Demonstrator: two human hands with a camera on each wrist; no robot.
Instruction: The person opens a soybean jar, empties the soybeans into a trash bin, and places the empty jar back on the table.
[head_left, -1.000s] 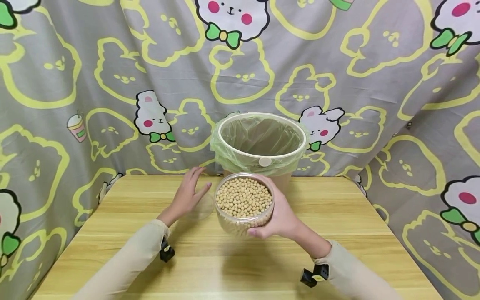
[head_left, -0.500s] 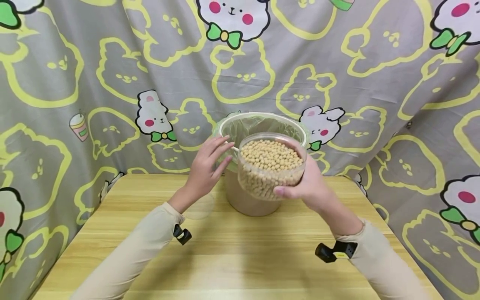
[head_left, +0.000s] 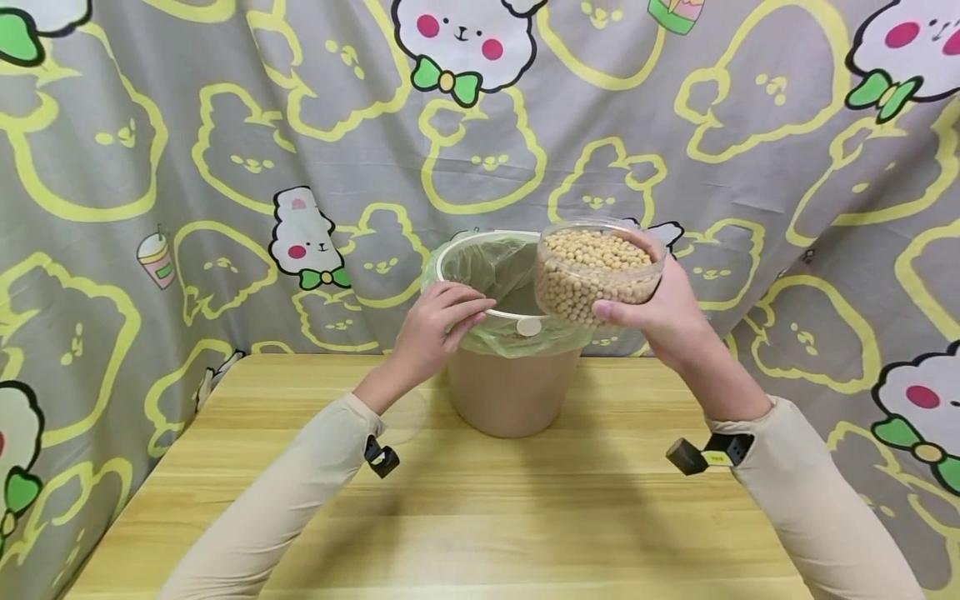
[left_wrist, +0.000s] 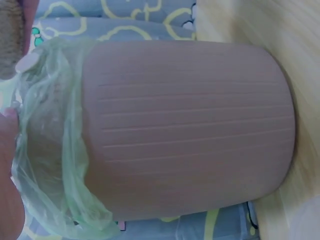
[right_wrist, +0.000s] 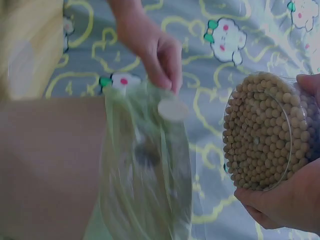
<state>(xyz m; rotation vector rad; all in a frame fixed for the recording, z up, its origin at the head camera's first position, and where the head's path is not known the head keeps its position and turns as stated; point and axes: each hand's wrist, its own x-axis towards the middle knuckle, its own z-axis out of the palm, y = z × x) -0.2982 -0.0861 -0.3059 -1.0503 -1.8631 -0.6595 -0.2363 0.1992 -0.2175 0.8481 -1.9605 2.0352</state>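
Observation:
A clear round plastic tub (head_left: 600, 287), full of beige soybeans (head_left: 592, 248), is held up by my right hand (head_left: 675, 312), thumb on the near side and fingers behind it. It hangs over the right side of the trash can (head_left: 513, 396), only slightly tilted. My left hand (head_left: 429, 329) grips the can's white rim at the front left, thumb outside. A pale green bag (head_left: 517, 340) lines the can and folds down over its rim. In the right wrist view, beans (right_wrist: 257, 132) show through the tub's base, and the left hand (right_wrist: 155, 52) pinches the rim.
The can stands toward the back of a wooden table (head_left: 480, 517). A clear round lid (head_left: 405, 417) lies on the table to its left. A grey patterned curtain (head_left: 360, 150) hangs close behind the can.
My right hand has lifted the tub from in front of the can up and right, over its rim. My left hand has moved from the table to the rim.

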